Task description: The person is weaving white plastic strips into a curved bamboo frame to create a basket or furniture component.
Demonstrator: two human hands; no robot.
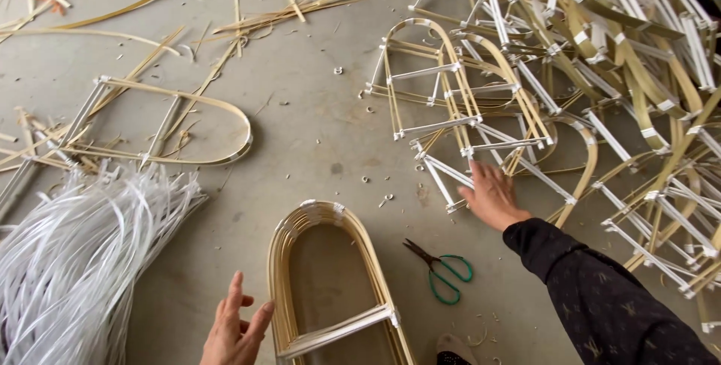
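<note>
My left hand (234, 327) is at the bottom of the view with its fingers apart, holding nothing, just left of a stack of arched bamboo frames (330, 282) bound with white strips. My right hand (492, 196), in a dark sleeve, reaches out flat onto the near edge of a big pile of finished bamboo frames (571, 87). Its fingers rest on one frame's white-wrapped bars (451, 173); no closed grip shows. Green-handled scissors (443, 267) lie on the floor between the stack and my right arm.
A bundle of white plastic strips (75, 260) lies at the lower left. One arched frame (173, 121) lies flat at the left, with loose bamboo splints (150, 4) scattered behind it. Small white offcuts dot the concrete floor (315, 125).
</note>
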